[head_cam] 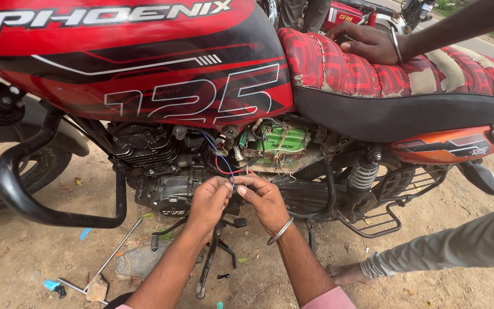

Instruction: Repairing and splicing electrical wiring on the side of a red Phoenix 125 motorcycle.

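Here, both hands [241,197] pinching wires [222,163], green battery [275,140]

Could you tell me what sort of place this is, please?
Probably an open-air roadside repair spot: the motorcycle stands on bare dirt, a wrench lies there, and both hands pinch its wires.

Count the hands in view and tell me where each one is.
3: the left hand and right hand pinch the red and blue wires beside the engine; another person's hand rests on the red seat. Others may be hidden.
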